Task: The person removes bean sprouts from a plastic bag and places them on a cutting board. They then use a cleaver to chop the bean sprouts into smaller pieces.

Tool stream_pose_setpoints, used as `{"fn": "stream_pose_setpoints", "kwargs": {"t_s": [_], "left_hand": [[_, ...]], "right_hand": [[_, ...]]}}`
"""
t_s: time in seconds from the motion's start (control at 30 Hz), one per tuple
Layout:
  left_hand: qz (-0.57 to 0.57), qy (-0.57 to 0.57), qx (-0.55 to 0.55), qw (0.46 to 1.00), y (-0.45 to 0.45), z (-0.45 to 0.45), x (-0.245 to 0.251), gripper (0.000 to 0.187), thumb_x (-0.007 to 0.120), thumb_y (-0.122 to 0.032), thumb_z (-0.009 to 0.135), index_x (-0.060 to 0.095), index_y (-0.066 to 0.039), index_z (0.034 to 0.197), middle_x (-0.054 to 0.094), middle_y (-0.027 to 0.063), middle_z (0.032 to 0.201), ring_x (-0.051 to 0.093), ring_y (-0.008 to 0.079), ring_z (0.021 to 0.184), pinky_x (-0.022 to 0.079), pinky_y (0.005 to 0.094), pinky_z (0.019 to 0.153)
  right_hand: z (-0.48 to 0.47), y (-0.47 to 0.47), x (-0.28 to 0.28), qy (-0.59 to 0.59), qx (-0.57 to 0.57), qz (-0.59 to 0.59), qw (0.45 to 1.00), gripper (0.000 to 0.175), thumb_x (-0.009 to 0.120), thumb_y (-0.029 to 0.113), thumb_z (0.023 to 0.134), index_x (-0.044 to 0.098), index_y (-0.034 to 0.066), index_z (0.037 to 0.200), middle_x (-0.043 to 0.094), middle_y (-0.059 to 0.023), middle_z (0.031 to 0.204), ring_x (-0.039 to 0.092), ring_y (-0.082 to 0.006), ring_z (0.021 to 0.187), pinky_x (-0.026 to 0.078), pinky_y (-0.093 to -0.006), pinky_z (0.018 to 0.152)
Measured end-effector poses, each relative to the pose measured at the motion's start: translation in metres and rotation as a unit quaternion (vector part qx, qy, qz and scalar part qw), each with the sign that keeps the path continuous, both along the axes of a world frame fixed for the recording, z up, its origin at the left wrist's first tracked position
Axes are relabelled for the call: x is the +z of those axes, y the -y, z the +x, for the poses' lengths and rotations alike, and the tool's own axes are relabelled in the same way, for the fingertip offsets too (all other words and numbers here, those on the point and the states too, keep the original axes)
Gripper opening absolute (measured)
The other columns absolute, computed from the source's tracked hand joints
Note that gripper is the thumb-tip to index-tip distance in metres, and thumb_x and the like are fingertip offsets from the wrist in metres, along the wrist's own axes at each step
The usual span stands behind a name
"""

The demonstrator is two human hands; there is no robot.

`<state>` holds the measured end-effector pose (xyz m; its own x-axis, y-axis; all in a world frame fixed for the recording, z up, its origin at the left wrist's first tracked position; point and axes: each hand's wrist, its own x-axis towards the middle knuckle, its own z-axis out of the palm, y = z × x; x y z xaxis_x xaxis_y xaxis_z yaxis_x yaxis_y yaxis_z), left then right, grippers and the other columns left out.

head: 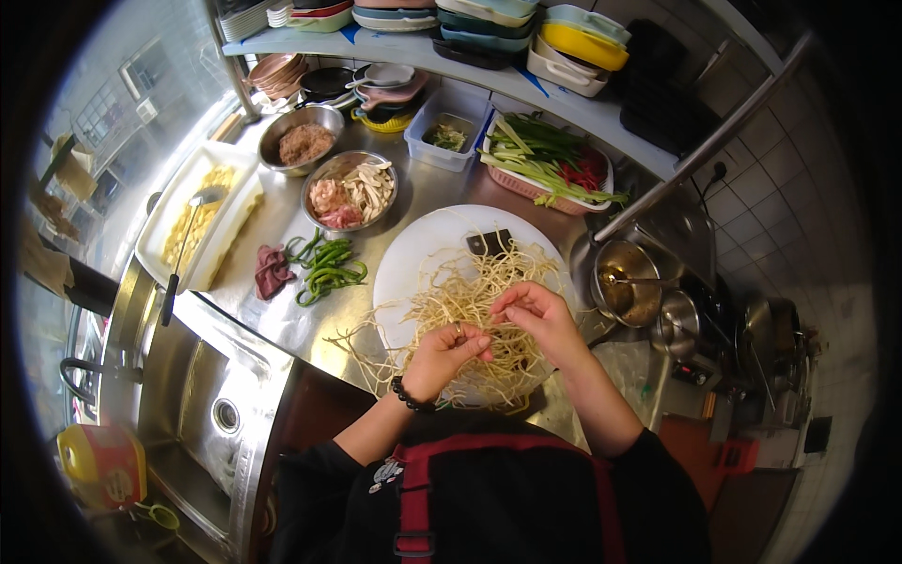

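A tangled heap of long, thin, pale roots [458, 296] covers much of a round white cutting board [402, 261], some hanging past its left edge. Over the heap, my left hand [451, 352] has thumb and fingers pinched together, apparently on a thin root. Close to its right is my right hand [532, 310], fingers curled near the thumb; whether a root is between them cannot be made out. The dark blade of a cleaver [488, 243] lies on the board behind the heap, partly covered by roots.
Left of the board lie green peppers [331, 268] and a dark red cloth [272, 271]. Behind stand a steel bowl [393, 201] of meat and pale slices and a vegetable basket [518, 183]. A sink [183, 423] is at lower left, steel pots [627, 282] at right.
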<state>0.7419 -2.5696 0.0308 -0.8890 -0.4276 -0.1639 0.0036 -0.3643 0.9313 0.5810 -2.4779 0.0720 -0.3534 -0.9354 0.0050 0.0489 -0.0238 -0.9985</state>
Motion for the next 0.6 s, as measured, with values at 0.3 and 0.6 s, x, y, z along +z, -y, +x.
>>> {"fn": "stream_pose_setpoints", "kwargs": {"t_s": [0.3,0.6], "left_hand": [[-0.095,0.028,-0.073,0.992,-0.009,0.008,0.0,0.027,0.056,-0.018,0.09,0.06,0.002,0.107,0.067,0.0047,0.088,0.061,0.0098,0.084,0.046,0.0216,0.077],[-0.078,0.051,0.199,0.975,0.037,0.063,-0.03,0.018,0.053,-0.01,0.09,0.06,0.004,0.101,0.065,0.0084,0.085,0.059,0.0123,0.079,0.046,0.0245,0.076]], "right_hand": [[-0.02,-0.081,0.002,-0.297,-0.021,0.088,0.951,0.009,0.06,0.003,0.081,0.065,0.0014,0.089,0.062,-0.0063,0.08,0.059,-0.0155,0.075,0.046,-0.0244,0.067],[-0.071,-0.161,-0.029,-0.469,-0.101,0.297,0.825,0.025,0.064,0.015,0.077,0.063,0.0066,0.1,0.059,-0.0076,0.111,0.054,-0.0294,0.104,0.043,-0.0373,0.088]]}}
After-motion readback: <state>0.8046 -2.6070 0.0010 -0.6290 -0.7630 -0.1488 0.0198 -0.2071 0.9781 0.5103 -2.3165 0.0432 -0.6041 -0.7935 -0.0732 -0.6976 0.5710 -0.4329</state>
